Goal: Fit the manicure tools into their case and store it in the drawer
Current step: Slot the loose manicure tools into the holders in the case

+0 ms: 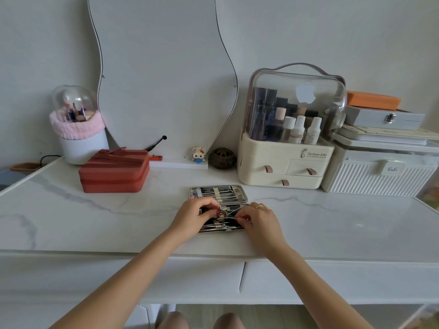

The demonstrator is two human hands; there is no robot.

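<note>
An open manicure case (219, 194) lies flat in the middle of the white marble tabletop (95, 222), its black lining holding several steel tools under elastic bands. My left hand (193, 213) rests on the near half's left side, fingers pinched on a small round-ended metal tool (222, 213). My right hand (257, 218), with a gold ring, grips the thin shafts of the same tool at the right side. Both hands hide much of the near half. Two shut drawer fronts (204, 276) run below the table's front edge.
A red zipped box (114, 172) stands back left, beside a brush holder (78, 129) with a pink band. A wavy mirror (164, 74) leans on the wall. At the back right are a cream cosmetic organiser (289, 160) and a white ribbed box (377, 172).
</note>
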